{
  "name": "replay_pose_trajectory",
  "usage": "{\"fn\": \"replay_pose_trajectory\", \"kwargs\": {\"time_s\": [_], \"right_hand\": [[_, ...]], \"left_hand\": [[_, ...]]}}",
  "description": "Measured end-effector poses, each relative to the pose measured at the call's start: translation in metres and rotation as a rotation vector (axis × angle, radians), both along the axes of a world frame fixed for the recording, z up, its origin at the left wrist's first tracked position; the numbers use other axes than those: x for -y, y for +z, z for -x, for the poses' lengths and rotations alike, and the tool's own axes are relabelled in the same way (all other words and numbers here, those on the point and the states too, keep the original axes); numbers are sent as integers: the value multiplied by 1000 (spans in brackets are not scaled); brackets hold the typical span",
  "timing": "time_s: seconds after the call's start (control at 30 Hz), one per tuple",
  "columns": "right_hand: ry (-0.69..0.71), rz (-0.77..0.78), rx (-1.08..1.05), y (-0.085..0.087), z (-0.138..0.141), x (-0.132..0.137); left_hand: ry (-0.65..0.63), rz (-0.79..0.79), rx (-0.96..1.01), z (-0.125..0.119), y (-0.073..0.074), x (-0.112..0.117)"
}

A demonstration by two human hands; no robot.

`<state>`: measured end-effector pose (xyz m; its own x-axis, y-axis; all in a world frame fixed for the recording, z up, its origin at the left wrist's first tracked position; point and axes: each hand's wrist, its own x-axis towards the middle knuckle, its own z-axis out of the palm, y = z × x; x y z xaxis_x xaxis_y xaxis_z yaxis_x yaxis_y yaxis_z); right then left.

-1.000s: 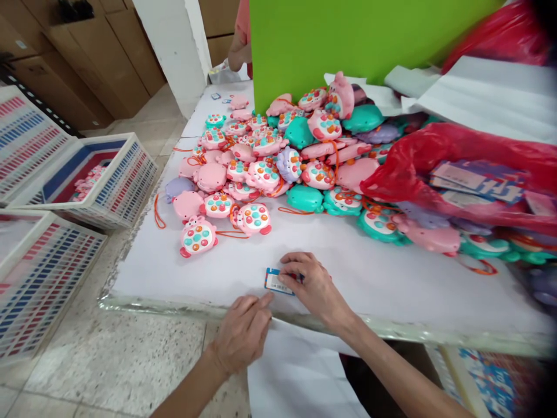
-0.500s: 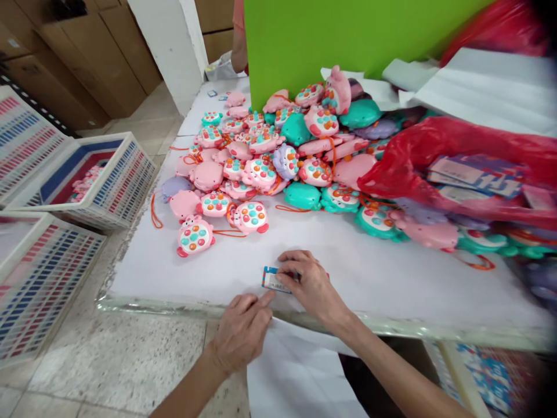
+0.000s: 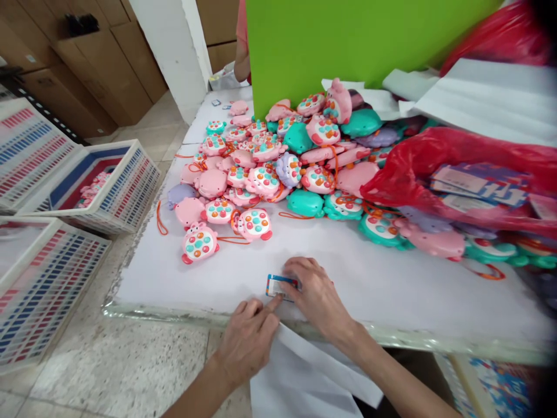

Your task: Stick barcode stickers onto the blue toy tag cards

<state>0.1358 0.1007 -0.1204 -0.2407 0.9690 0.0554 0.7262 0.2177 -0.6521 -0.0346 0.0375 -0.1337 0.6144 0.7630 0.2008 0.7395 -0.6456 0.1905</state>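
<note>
A small printed card (image 3: 274, 285) with a blue border and a white barcode label lies flat on the white tabletop near the front edge. My right hand (image 3: 319, 293) is closed over the card's right part, its thumb on the label and the far end hidden beneath the fingers. From the left, my left hand (image 3: 250, 339) presses its pointed index finger on the card's lower edge, the other fingers curled. Beyond them, the nearest toys are a pink animal-shaped toy (image 3: 199, 242) with coloured buttons and another pink toy (image 3: 254, 224) with an orange strap.
Pink, teal and purple toys (image 3: 261, 180) are heaped at the back. A red plastic bag (image 3: 400, 168) at right holds printed cards (image 3: 483, 180). A green panel (image 3: 348, 46) stands behind. Plastic baskets (image 3: 130, 186) stand at left. White paper (image 3: 300, 377) hangs below the table edge (image 3: 174, 313).
The view has shifted slightly, so the whole scene sits lower and to the right. My right thumb and left index finger are still on the card. The hanging white paper has a different fold.
</note>
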Motion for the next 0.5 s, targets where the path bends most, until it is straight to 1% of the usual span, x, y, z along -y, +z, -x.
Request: {"fn": "replay_pose_trajectory", "kwargs": {"time_s": [0.07,0.13,0.2,0.27,0.37,0.5], "right_hand": [[-21,-35,91,5,0,-1],[2,-79,169,8,3,-3],[54,-119,236,8,8,-7],[64,-151,295,5,10,-12],[19,-192,353,1,4,-15],[57,-237,382,-2,-9,-9]], "left_hand": [[-5,7,9,1,-1,0],[3,17,22,1,-2,0],[12,27,31,1,-1,0],[12,28,35,0,0,-1],[13,21,44,-1,2,-1],[35,28,64,-2,3,-1]]}}
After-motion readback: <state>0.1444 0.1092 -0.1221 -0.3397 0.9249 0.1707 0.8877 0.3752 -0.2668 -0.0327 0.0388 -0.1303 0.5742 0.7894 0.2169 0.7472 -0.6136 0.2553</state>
